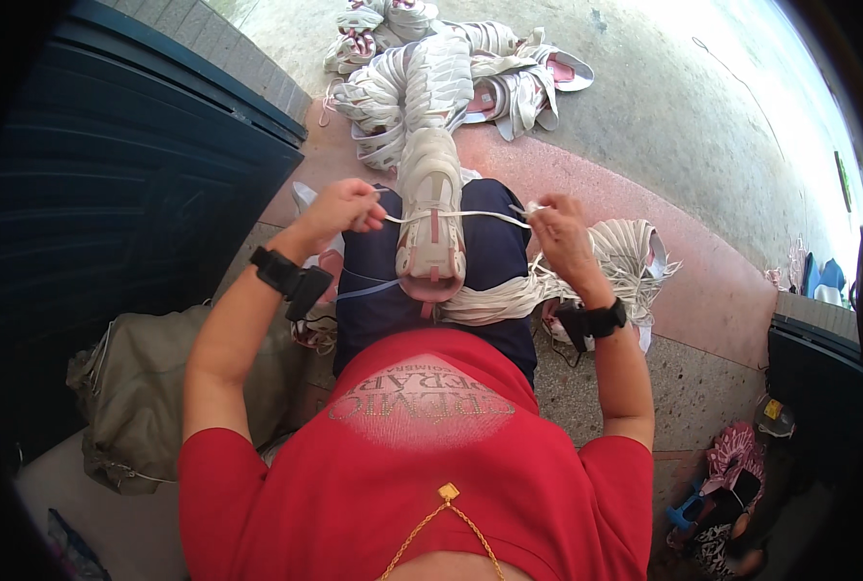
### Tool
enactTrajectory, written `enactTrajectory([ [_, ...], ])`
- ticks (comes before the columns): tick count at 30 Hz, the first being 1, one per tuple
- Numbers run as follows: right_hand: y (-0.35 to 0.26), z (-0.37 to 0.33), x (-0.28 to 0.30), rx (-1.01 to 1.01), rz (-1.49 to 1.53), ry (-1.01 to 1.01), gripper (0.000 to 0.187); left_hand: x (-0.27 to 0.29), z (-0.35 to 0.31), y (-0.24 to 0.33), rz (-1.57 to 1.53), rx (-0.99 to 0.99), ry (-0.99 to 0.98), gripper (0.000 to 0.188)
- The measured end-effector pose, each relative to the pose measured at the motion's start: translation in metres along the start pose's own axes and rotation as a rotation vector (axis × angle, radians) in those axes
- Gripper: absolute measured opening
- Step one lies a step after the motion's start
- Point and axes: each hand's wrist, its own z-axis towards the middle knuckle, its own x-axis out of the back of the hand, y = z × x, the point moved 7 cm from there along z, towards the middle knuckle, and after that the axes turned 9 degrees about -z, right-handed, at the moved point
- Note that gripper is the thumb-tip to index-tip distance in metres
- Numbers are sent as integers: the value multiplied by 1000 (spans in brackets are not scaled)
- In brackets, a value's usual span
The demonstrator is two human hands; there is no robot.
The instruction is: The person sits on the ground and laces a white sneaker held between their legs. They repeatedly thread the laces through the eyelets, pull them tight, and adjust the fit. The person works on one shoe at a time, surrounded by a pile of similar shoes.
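Note:
A white and pink shoe upper (pixel 433 208) lies lengthwise over my lap, its pink heel opening toward me. It is the nearest in a long row of nested uppers (pixel 438 82) running away from my knees. A white shoelace (pixel 489 214) crosses the upper and stretches out to both sides. My left hand (pixel 351 207) pinches the lace's left part, fingers closed. On the other side my right hand (pixel 559 232) is closed on its right part, raised above my thigh. A thick bundle of white laces (pixel 494 300) rests over my right thigh.
More white and pink uppers (pixel 523 82) are heaped on the floor ahead. A ribbed white pile (pixel 623 250) sits beyond my right wrist. Dark blue door panels (pixel 131 165) stand at the left. A grey-brown sack (pixel 175 387) slumps by my left arm; pink patterned footwear (pixel 734 457) lies lower right.

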Motion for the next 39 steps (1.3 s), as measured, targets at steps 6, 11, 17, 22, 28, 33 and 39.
enactTrajectory([
  [6, -26, -10, -103, -347, 573, -458, 24, -94, 48, -34, -1, 304, -48, 17],
  [11, -13, 3, -130, -285, 486, -469, 26, -97, 69, -43, -255, 203, 37, 15],
  [17, -16, 25, -131, -126, 286, -329, 24, -98, 56, -49, -357, -17, 132, 12],
  [22, -18, 34, -137, -91, 160, -331, 23, -95, 53, -51, -354, -43, 136, 13],
  [28, -25, 42, -139, -46, 93, -431, 23, -94, 53, -51, -369, -47, 133, 14],
  [33, -25, 41, -122, -186, 143, -239, 21, -85, 45, -37, -169, -45, 195, 21],
  [39, -56, 21, -113, 79, -229, -240, 23, -62, 31, 12, 574, -432, 285, 27],
])
